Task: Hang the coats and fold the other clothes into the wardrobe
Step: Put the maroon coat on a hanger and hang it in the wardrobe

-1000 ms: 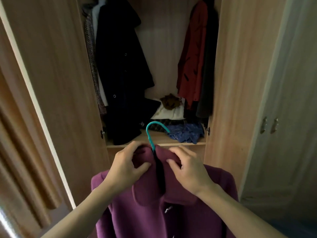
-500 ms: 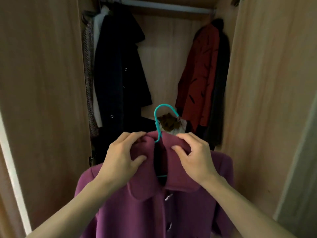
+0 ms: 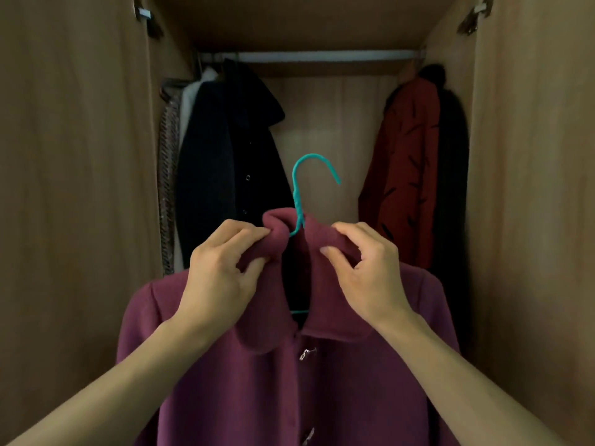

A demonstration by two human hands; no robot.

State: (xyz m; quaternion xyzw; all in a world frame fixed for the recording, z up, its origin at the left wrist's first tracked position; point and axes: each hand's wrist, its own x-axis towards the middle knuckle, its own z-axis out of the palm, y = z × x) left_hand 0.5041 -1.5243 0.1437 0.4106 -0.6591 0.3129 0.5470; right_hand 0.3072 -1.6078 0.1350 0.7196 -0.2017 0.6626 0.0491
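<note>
Under wardrobe rail [image 3: 322,55], L hand [image 3: 219,278], R hand [image 3: 370,275] fingers [image 3: 244,235] pinch purple coat [image 3: 354,381] collar [image 3: 338,317]; walls [image 3: 322,123] prob. wood.

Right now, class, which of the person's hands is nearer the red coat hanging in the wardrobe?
Right. The right hand grips the purple coat by its collar, below-left of the red coat; the left hand is farther left.
</note>
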